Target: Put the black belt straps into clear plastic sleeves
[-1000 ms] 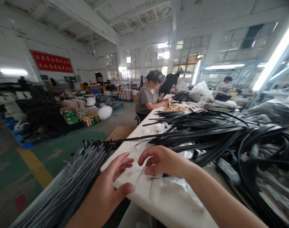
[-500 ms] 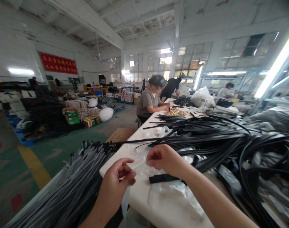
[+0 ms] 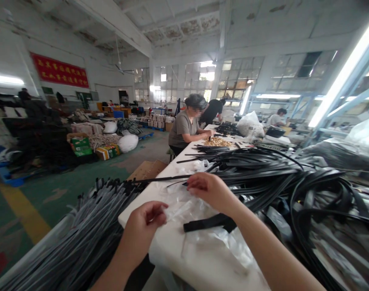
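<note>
My left hand point(image 3: 143, 220) is closed at the table's near left corner, its thumb and finger pinching the edge of a crumpled clear plastic bag point(image 3: 184, 204). Over the far side of that plastic, my right hand point(image 3: 210, 190) has its fingers curled together; what they grip is hidden. A thin black strap point(image 3: 163, 178) runs leftward from beside my right fingertips past the table edge. Below my right wrist, a thick black strap end point(image 3: 202, 223) lies on the white table point(image 3: 178, 250), with more clear plastic point(image 3: 230, 244) beside it.
Long black straps point(image 3: 272, 178) are heaped across the right of the table. Plastic-wrapped strips point(image 3: 90, 226) fill the lower left. Further along, a seated person in grey point(image 3: 183, 129) works by gold-coloured pieces point(image 3: 217, 141). A cardboard box point(image 3: 146, 170) stands beside the table.
The view has turned slightly right. My left fingers have closed on the plastic, which now stretches out from them. My right hand has moved a little farther up the table.
</note>
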Demonstrator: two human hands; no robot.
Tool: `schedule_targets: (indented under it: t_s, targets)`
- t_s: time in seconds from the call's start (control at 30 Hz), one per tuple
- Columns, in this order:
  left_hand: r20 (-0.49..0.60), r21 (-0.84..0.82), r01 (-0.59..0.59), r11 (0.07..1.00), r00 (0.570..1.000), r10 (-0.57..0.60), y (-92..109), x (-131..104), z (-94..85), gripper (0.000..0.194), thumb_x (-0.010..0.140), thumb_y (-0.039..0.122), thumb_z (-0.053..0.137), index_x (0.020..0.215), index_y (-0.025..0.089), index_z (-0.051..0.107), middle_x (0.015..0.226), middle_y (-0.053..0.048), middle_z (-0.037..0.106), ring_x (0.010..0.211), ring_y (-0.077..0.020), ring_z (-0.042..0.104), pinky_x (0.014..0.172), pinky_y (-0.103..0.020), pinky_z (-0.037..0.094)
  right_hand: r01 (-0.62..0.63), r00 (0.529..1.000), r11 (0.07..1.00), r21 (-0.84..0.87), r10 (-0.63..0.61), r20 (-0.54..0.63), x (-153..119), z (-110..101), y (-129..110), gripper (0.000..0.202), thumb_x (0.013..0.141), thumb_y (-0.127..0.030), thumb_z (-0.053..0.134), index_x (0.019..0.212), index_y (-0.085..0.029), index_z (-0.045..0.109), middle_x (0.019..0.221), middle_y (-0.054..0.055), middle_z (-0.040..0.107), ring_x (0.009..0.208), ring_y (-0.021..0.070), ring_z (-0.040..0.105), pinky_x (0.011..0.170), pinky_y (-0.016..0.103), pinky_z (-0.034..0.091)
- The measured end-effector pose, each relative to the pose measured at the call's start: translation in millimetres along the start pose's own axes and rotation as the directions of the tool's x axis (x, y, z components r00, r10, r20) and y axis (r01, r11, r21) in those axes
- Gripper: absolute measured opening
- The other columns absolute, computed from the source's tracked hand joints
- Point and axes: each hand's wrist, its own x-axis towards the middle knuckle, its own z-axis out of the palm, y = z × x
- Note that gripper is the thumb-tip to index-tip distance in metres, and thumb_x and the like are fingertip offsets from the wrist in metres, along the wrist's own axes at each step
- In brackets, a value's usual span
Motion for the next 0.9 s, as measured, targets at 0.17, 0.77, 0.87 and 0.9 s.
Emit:
schedule_targets:
  t_s: [0.17, 0.77, 0.87, 0.9]
  targets:
    - [-0.079, -0.049, -0.015, 0.999, 0.997, 0.011, -13.9, 3.3, -17.6, 0.037, 0.070, 0.028, 0.068, 0.104, 0.015, 0.062, 0.067, 0.003, 0.060, 0.067, -0.0143, 0.060, 0.067, -0.025, 0.045, -0.161, 0.986, 0.745, -0.647, 0.098, -0.133, 18.1, -54.7, 58.3, 0.016, 0.076, -0.012, 0.056, 0.081, -0.017, 0.070, 0.078, 0.005, 0.070, 0.074, 0.0169, 0.063, 0.070, 0.025, 0.045]
    - [-0.214, -0.043, -0.049, 0.998, 0.976, 0.038, -3.6, 2.8, -2.7, 0.034, 0.061, 0.020, 0.072, 0.093, 0.016, 0.064, 0.063, 0.005, 0.057, 0.062, -0.0126, 0.057, 0.061, -0.022, 0.046, 0.037, 0.999, 0.664, -0.747, -0.025, 0.027, 5.5, -49.0, 32.7, 0.023, 0.092, -0.017, 0.037, 0.092, -0.017, 0.060, 0.080, 0.006, 0.066, 0.071, 0.0174, 0.059, 0.065, 0.026, 0.038]
    - [-0.228, -0.040, -0.038, 0.998, 0.973, 0.028, 0.6, 2.7, 0.7, 0.033, 0.059, 0.019, 0.072, 0.091, 0.016, 0.065, 0.062, 0.005, 0.057, 0.060, -0.0125, 0.057, 0.060, -0.022, 0.046, 0.243, 0.970, 0.661, -0.710, -0.169, 0.174, -11.7, -13.0, -25.3, 0.018, 0.094, -0.021, 0.039, 0.092, -0.020, 0.057, 0.082, 0.004, 0.065, 0.073, 0.0165, 0.059, 0.062, 0.025, 0.033]
    - [-0.226, -0.048, -0.035, 0.998, 0.974, 0.023, 2.7, 2.8, 1.4, 0.033, 0.058, 0.019, 0.072, 0.091, 0.016, 0.065, 0.062, 0.005, 0.057, 0.060, -0.0126, 0.057, 0.060, -0.022, 0.046, 0.300, 0.954, 0.639, -0.708, -0.186, 0.237, -16.2, -1.7, -38.3, 0.016, 0.094, -0.019, 0.040, 0.091, -0.020, 0.055, 0.080, 0.003, 0.064, 0.071, 0.0158, 0.059, 0.060, 0.025, 0.030]
